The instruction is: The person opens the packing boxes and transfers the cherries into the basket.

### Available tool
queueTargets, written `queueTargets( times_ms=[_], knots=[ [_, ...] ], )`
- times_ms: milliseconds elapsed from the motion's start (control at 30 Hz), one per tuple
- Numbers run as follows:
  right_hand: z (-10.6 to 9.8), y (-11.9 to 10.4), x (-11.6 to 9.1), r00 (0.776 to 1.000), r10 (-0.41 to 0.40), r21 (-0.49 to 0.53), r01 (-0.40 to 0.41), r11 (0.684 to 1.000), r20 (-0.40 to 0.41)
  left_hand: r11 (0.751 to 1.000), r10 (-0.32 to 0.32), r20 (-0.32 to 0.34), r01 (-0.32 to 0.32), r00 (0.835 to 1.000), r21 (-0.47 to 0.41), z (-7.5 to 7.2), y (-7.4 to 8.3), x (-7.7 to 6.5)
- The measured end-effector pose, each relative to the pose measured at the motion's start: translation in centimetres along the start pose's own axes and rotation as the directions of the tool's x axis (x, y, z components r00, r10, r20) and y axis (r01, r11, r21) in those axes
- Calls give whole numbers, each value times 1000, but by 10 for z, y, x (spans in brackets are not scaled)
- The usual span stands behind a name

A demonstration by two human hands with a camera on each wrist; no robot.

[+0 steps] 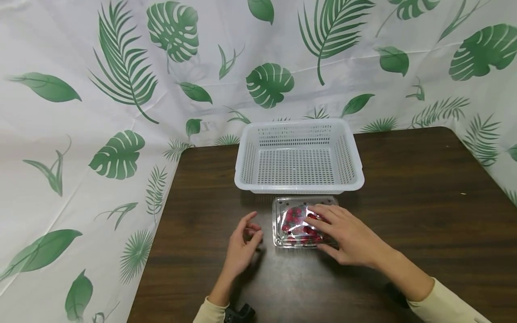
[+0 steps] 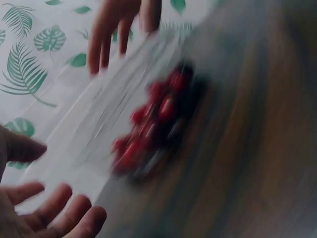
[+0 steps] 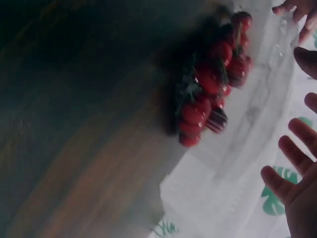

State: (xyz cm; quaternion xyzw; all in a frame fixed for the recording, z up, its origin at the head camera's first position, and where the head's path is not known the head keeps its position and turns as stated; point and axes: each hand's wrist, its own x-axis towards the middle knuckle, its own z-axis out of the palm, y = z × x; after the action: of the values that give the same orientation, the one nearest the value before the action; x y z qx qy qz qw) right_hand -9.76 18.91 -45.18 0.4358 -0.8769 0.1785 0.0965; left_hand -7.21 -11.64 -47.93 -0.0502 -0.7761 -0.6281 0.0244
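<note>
A lidded clear plastic box (image 1: 278,229) sits on the table, with small round shiny red fruits (image 1: 292,220) inside. Green bits, like stems, show among the fruits (image 3: 210,79) in the right wrist view. My right hand (image 1: 350,233) reaches over the box's right half, its fingers spread and fairly straight over the lid. Just left of the box, my left hand (image 1: 241,246) hovers with loosely bent fingers and nothing in them. In the left wrist view the fruits (image 2: 148,119) are blurred, and the left hand (image 2: 54,213) appears at lower left.
A white perforated plastic basket (image 1: 299,187) stands right behind the box and holds nothing. Beneath everything is a dark brown wooden table (image 1: 424,193). A white sheet with green leaf prints (image 1: 226,27) hangs behind and along the left side.
</note>
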Motion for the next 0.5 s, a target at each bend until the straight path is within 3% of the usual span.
queueTargets(
  times_ms=[67, 100, 167, 233, 333, 500],
  knots=[
    [7, -1, 0, 1000, 3, -24, -3, 1000, 21, 986, -109, 14, 110, 994, -125, 15, -11, -7],
    [10, -1, 0, 1000, 5, -34, -4, 999, 26, 967, -166, 18, 167, 986, -194, 22, -12, -11],
    [14, -1, 1, 1000, 9, -51, -8, 999, 21, 901, -269, 34, 264, 963, -346, 34, -13, -18],
    [18, -2, 1, 1000, 14, -69, -13, 998, 9, 835, -328, 56, 317, 943, -450, 45, -13, -23],
    [20, -5, 3, 1000, 25, -92, -25, 995, -2, 762, -367, 75, 346, 927, -548, 59, -13, -28],
    [22, -10, 8, 998, 58, -114, -56, 992, 14, 710, -380, 46, 323, 924, -626, 76, -14, -32]
  ],
)
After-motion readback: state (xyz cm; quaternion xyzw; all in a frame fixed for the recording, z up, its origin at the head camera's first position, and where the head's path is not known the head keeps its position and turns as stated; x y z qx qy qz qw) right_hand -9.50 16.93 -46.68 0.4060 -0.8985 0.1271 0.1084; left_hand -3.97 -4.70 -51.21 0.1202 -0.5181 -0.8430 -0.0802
